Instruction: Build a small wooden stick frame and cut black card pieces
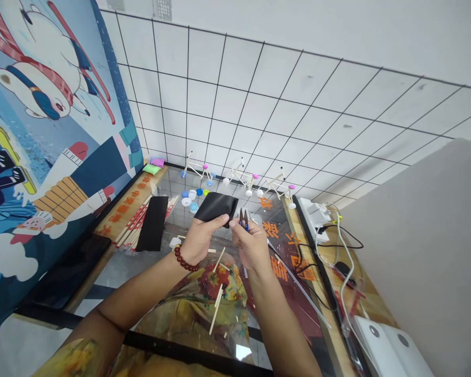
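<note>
My left hand (200, 238), with a beaded bracelet at its wrist, grips a folded black sheet (216, 206) by its lower edge. Just right of it my right hand (253, 246) is closed around small pliers or scissors (244, 220) with blue handles, their dark tips pointing up. The fingertips of my right hand are close to the sheet's right corner; whether they also pinch it is hard to tell. Below my hands, several pale sticks (216, 309) lie on the glass tabletop. A black strip (152, 224) rests over sticks in red and white wrappers (132, 226) on the left.
Three stick models (277, 181) with coloured caps stand along the back by the grid wall. Loose bottle caps (193, 195) lie behind the black sheet. Cables and a power strip (313, 215) are at the right. A dark tablet-like panel (68, 272) lies at the left.
</note>
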A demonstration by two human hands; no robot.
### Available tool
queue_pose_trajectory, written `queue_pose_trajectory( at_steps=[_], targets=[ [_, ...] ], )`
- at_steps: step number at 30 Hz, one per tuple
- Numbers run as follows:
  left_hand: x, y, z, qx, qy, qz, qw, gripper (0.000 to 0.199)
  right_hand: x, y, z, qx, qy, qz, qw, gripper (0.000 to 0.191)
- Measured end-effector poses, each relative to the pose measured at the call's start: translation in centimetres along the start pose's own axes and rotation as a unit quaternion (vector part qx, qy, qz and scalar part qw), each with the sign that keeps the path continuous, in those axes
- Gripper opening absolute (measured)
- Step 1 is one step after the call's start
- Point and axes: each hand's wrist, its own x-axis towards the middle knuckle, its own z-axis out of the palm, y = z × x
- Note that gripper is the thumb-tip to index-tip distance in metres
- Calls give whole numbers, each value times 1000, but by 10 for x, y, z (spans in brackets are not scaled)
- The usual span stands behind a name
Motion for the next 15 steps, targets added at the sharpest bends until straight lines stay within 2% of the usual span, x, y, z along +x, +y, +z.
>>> queue_pose_trajectory(
  at_steps=[5,15],
  targets=[
    [0,1,0,-10,2,-38,999,31,1,-1,-1,-7,11,1,1000,30],
    [-5,-5,2,-28,24,-60,998,29,1,0,-1,-36,30,-17,999,28]
  ],
)
